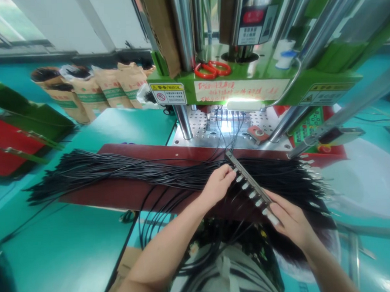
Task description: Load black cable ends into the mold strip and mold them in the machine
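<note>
Between my two hands is a long metal mould bar [252, 183], held at a slant. Several cable ends with pale connectors [251, 195] sit in a row along its near side. My left hand [218, 183] pinches at the bar's upper left end, beside the first connector. Fingers of my right hand [288, 219] close round the lower right end, next to the last connector. Black cables [159, 209] loop down from this side toward my lap. Beneath the bar, a thick bundle of black cables [133, 166] lies across a dark red board [96, 194].
A green press [175, 79] stands ahead, with a perforated metal bed [194, 135] and several cables running into its lit fixture. Red-handled scissors [212, 69] rest on its crosspiece. A button panel [308, 129] is at right. Paper sacks [110, 87] stand at the back left.
</note>
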`<state>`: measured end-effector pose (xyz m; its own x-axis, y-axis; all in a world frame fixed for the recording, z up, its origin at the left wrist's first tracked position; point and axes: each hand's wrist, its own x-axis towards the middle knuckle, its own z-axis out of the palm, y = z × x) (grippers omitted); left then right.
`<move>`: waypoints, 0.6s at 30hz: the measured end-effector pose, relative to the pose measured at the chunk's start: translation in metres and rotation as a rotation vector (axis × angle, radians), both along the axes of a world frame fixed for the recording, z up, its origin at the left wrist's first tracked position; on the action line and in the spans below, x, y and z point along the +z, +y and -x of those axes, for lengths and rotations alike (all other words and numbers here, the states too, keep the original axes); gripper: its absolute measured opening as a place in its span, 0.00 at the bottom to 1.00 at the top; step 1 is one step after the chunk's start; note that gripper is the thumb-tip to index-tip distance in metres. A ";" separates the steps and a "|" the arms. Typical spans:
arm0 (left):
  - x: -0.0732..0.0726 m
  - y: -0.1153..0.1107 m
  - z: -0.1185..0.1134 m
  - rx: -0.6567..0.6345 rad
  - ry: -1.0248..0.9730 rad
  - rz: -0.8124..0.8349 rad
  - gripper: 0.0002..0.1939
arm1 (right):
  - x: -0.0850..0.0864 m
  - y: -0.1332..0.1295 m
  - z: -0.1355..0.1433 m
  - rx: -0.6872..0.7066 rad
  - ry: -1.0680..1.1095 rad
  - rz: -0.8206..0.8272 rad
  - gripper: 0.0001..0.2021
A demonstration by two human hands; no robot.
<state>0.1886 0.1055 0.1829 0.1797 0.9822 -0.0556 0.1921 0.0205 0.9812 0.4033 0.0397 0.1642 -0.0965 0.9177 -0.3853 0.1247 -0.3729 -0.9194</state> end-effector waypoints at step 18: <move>0.049 0.052 -0.007 -0.082 0.628 -0.383 0.16 | 0.023 0.026 -0.010 -0.192 -0.260 -0.188 0.24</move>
